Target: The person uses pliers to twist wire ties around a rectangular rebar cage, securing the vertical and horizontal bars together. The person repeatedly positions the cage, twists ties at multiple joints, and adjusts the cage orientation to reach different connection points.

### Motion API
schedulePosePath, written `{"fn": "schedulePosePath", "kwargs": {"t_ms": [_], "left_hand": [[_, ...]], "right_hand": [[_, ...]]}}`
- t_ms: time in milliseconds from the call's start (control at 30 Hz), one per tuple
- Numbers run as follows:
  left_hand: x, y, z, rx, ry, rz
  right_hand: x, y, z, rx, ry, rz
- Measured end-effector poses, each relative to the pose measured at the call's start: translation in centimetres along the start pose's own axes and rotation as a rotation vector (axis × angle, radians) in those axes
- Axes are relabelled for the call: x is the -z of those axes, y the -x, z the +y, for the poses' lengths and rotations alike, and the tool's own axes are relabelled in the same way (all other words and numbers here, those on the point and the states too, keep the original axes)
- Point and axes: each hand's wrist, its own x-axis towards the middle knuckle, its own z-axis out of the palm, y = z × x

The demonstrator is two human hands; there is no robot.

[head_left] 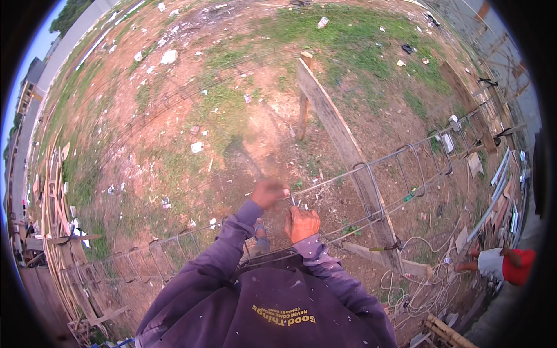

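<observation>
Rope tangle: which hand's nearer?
Right. The right hand is up-left of the rope tangle in the picture; the left hand is farther up-left.

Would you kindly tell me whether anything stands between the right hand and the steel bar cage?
Nothing visible does: the right hand is close by the steel bar cage, though contact is unclear. The wooden plank crosses the cage farther right, clear of the hand.

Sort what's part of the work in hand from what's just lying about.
Likely part of the work:
metal bars, beside left hand and right hand
metal rings on the bars
wooden board beneath the bars

Apparently just lying about:
tangled rope, lower right
white scrap, upper left
stick pile, far left
</observation>
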Motion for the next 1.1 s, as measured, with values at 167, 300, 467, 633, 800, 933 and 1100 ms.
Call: {"fn": "schedulePosePath", "kwargs": {"t_ms": [167, 300, 467, 633, 800, 933, 1100], "left_hand": [[-0.3, 0.0, -0.4, -0.005, 0.093, -0.040], [-0.7, -0.4, -0.3, 0.069, 0.054, 0.040], [-0.5, -0.8, 0.1, 0.111, -0.088, -0.001], [-1.3, 0.9, -0.5, -0.094, 0.075, 0.057], [-1.7, 2.2, -1.1, -0.199, -0.061, 0.106], [-1.3, 0.6, -2.0, -0.186, -0.147, 0.075], [-1.3, -1.3, -3.3, -0.461, -0.272, 0.183]], "right_hand": [[0.8, -0.1, 0.1, -0.019, 0.023, -0.025], [0.9, 0.0, 0.9, 0.098, 0.068, -0.062], [0.4, 0.4, 1.5, 0.177, 0.058, -0.054], [0.4, 0.3, 1.3, 0.185, 0.096, -0.008], [1.8, -1.1, 1.5, 0.159, 0.073, -0.082], [2.4, -3.8, 2.1, 0.142, 0.094, -0.134], [2.5, -6.7, 2.5, 0.162, 0.101, -0.214]]}}
